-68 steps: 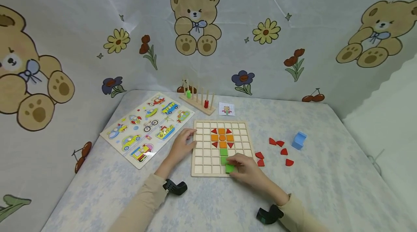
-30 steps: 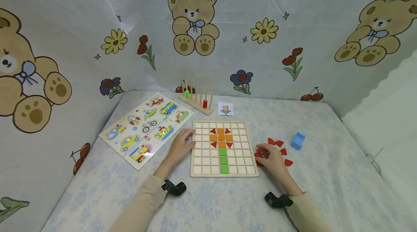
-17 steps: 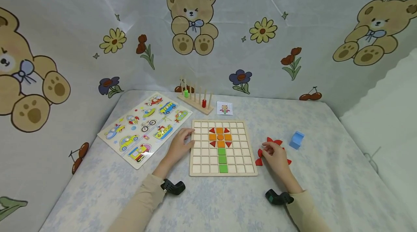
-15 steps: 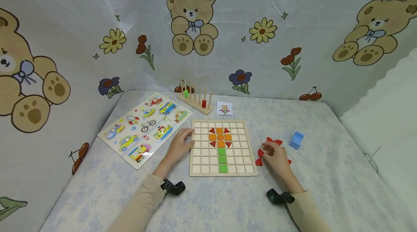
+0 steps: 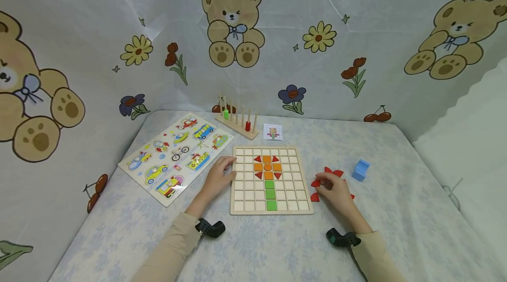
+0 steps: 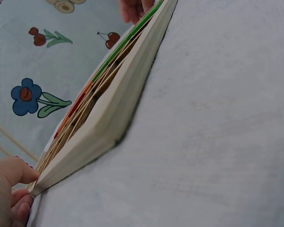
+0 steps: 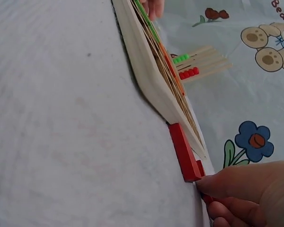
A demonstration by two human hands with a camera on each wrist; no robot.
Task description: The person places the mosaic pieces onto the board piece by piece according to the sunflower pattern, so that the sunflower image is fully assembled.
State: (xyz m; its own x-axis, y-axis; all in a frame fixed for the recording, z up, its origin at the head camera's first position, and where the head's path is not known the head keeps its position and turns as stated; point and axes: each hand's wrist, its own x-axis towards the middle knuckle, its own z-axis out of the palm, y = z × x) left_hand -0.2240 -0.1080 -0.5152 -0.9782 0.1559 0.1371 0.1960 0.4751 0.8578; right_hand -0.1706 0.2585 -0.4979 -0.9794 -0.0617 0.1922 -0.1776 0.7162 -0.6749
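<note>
A square wooden grid board (image 5: 293,207) lies on the cloth, with orange pieces, small red triangles and a green column (image 5: 270,194) set in its cells. My left hand (image 5: 216,177) rests at its left edge, fingertips touching the rim; the left wrist view shows them at the rim too. My right hand (image 5: 336,190), right of the board, pinches a red quarter-circle piece (image 5: 315,183) between thumb and fingers, largely hidden by them in the right wrist view. Another red piece (image 5: 314,197) lies just in front of it. More red pieces (image 5: 338,173) sit behind, partly covered by the hand.
A blue block (image 5: 361,170) stands at the right. Behind the board are a pattern card (image 5: 273,132) and a wooden peg stand (image 5: 237,126) with green and red beads. A vehicle picture board (image 5: 190,134) lies at the left.
My right hand let go of a green square at the column's lower end, then moved right to the red pieces and took hold of one. The left hand stayed at the board's edge.
</note>
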